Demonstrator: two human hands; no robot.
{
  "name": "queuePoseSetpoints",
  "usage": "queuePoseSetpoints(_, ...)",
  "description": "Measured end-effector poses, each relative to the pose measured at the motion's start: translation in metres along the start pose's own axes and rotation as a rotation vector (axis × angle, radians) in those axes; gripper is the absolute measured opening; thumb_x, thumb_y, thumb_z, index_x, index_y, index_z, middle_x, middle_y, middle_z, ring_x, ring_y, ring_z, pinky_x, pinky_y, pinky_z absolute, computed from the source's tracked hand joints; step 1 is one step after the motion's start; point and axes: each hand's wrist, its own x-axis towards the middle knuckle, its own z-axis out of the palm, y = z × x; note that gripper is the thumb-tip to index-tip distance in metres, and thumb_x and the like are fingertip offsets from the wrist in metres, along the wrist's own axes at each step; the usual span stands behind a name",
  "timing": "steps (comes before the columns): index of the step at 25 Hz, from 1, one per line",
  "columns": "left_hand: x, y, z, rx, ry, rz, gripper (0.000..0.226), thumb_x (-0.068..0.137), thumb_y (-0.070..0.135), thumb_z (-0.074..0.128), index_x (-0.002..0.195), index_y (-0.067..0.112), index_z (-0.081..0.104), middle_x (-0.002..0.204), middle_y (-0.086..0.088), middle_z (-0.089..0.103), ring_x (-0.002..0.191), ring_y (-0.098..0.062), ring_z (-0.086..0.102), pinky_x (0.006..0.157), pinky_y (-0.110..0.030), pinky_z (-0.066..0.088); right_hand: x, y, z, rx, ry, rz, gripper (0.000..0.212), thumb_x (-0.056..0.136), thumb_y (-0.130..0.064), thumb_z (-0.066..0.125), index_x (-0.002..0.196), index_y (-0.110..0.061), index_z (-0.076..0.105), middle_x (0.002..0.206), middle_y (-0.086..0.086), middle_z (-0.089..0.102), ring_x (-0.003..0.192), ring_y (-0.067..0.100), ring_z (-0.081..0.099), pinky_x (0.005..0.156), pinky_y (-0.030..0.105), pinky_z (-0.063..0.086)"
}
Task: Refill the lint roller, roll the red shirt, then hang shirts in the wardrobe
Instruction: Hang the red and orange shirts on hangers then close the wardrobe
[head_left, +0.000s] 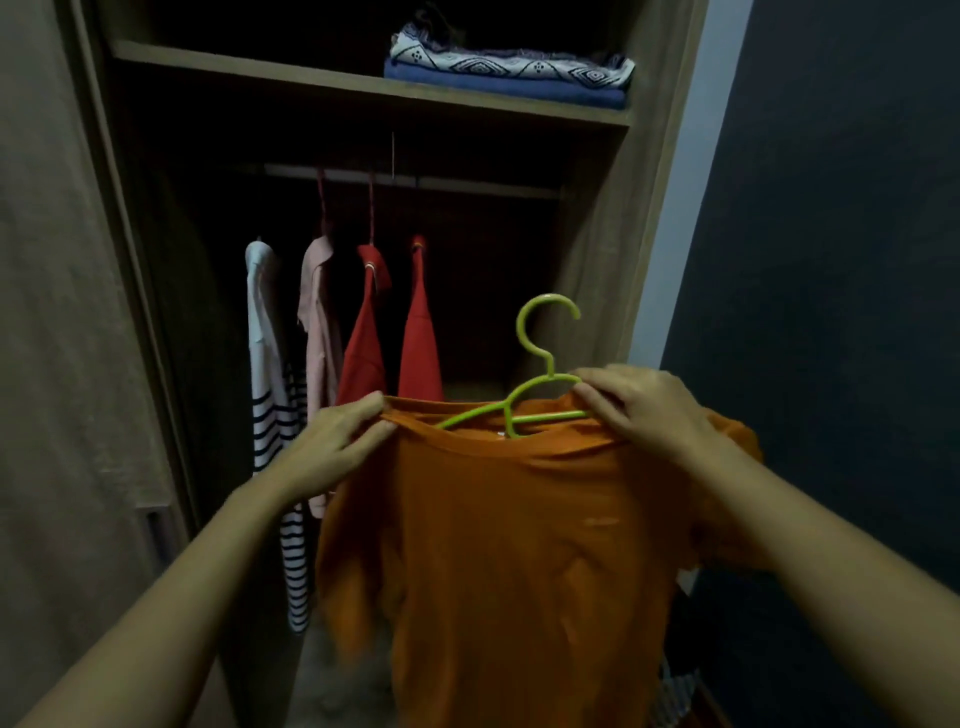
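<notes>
Orange shirt (498, 545) on a green hanger (524, 395), held up before the open wardrobe (597, 249).

Left hand (332, 447) pinching the collar's left edge; right hand (644, 410) closed over the hanger's right arm and the shoulder cloth. Behind, on the rail (467, 184): striped shirt (275, 395), pink shirt (318, 332), two red shirts (366, 348). Folded cloths (509, 73) on the shelf above.

Green hanger (524, 400): arms hidden inside orange shirt (519, 545) collar.
Orange shirt: hem cut off by bottom edge.
Wardrobe rail (467, 184): left end lost in shadow.
</notes>
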Motion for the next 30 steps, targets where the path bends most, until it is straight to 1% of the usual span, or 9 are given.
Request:
queuePoseSetpoints(2, 0.012, 0.020, 0.016, 0.018, -0.011, 0.001, 0.020, 0.091, 0.045, 0.041, 0.099, 0.028, 0.041, 0.084, 0.008, 0.055, 0.079, -0.006, 0.057, 0.072, -0.030, 0.040, 0.014, -0.022, 0.013, 0.089, -0.007, 0.041, 0.038, 0.095, -0.042, 0.039, 0.116, -0.021, 0.062, 0.108, -0.001, 0.069, 0.094, 0.013, 0.064, 0.076, 0.024, 0.052)
queuePoseSetpoints(4, 0.015, 0.025, 0.020, -0.009, 0.048, -0.037, 0.032, 0.090, 0.031, 0.056, 0.113, 0.031, 0.033, 0.087, -0.001, 0.059, 0.077, -0.014, 0.060, 0.071, -0.033, 0.044, 0.020, -0.031, 0.014, 0.164, -0.063, 0.076, 0.037, 0.094, -0.043, 0.040, 0.118, -0.024, 0.059, 0.108, -0.006, 0.067, 0.095, 0.007, 0.060, 0.078, 0.027, 0.051)
queuePoseSetpoints(9, 0.012, 0.019, -0.029, -0.311, 0.212, -0.181, 0.055, 0.080, 0.008, 0.069, 0.105, 0.045, 0.038, 0.077, 0.002, 0.059, 0.070, -0.003, 0.060, 0.068, -0.026, 0.048, -0.021, 0.001, 0.003, 0.443, -0.276, 0.365, 0.038, 0.090, -0.048, 0.039, 0.124, -0.031, 0.046, 0.102, -0.011, 0.055, 0.092, 0.006, 0.056, 0.077, 0.021, 0.044)
queuePoseSetpoints(11, 0.014, 0.019, -0.042, -0.314, 0.186, -0.214, 0.046, 0.082, 0.011, 0.067, 0.103, 0.043, 0.042, 0.085, 0.001, 0.058, 0.077, -0.003, 0.060, 0.069, -0.022, 0.046, -0.036, 0.007, 0.009, 0.556, -0.225, 0.475, 0.028, 0.093, -0.043, 0.034, 0.105, -0.028, 0.054, 0.094, -0.005, 0.059, 0.089, 0.013, 0.059, 0.075, 0.025, 0.046)
queuePoseSetpoints(16, 0.012, 0.011, -0.065, -0.215, 0.100, -0.212, 0.019, 0.086, 0.022, 0.061, 0.104, 0.029, 0.061, 0.104, 0.009, 0.060, 0.100, -0.007, 0.057, 0.078, -0.024, 0.048, -0.032, 0.000, 0.016, 0.552, -0.156, 0.545, 0.044, 0.091, -0.047, 0.031, 0.064, -0.020, 0.050, 0.061, 0.004, 0.050, 0.055, 0.016, 0.050, 0.057, 0.026, 0.041)
queuePoseSetpoints(20, 0.009, 0.023, -0.055, -0.157, 0.103, -0.165, 0.020, 0.089, 0.021, 0.058, 0.099, 0.038, 0.060, 0.101, 0.015, 0.062, 0.095, 0.000, 0.060, 0.078, -0.020, 0.047, -0.024, -0.010, 0.015, 0.524, -0.299, 0.423, 0.029, 0.096, -0.039, 0.036, 0.078, -0.031, 0.058, 0.073, -0.008, 0.060, 0.067, 0.002, 0.059, 0.066, 0.018, 0.045)
queuePoseSetpoints(23, 0.008, 0.029, -0.054, -0.110, 0.139, -0.195, 0.024, 0.093, 0.023, 0.051, 0.110, 0.040, 0.055, 0.106, 0.017, 0.059, 0.096, 0.004, 0.055, 0.082, -0.020, 0.047, -0.025, -0.019, 0.018, 0.605, -0.145, 0.416, 0.026, 0.097, -0.028, 0.038, 0.084, -0.025, 0.060, 0.073, -0.008, 0.058, 0.067, -0.009, 0.056, 0.061, 0.007, 0.043)
queuePoseSetpoints(26, -0.003, 0.018, -0.075, -0.011, 0.074, -0.287, 0.036, 0.092, 0.034, 0.051, 0.127, 0.041, 0.042, 0.118, 0.011, 0.050, 0.096, 0.000, 0.052, 0.081, -0.018, 0.047, -0.020, -0.018, 0.016, 0.664, 0.016, 0.460, 0.030, 0.097, -0.028, 0.039, 0.078, -0.024, 0.062, 0.070, -0.003, 0.059, 0.063, -0.002, 0.057, 0.062, 0.016, 0.043)
queuePoseSetpoints(30, -0.022, 0.020, -0.094, -0.027, -0.028, -0.265, 0.039, 0.079, 0.065, 0.052, 0.095, 0.031, 0.063, 0.092, 0.014, 0.066, 0.082, -0.003, 0.064, 0.073, -0.024, 0.054, -0.005, -0.021, 0.010, 0.643, -0.096, 0.420, 0.031, 0.097, -0.033, 0.037, 0.076, -0.031, 0.060, 0.072, -0.007, 0.060, 0.065, -0.003, 0.058, 0.065, 0.021, 0.042)
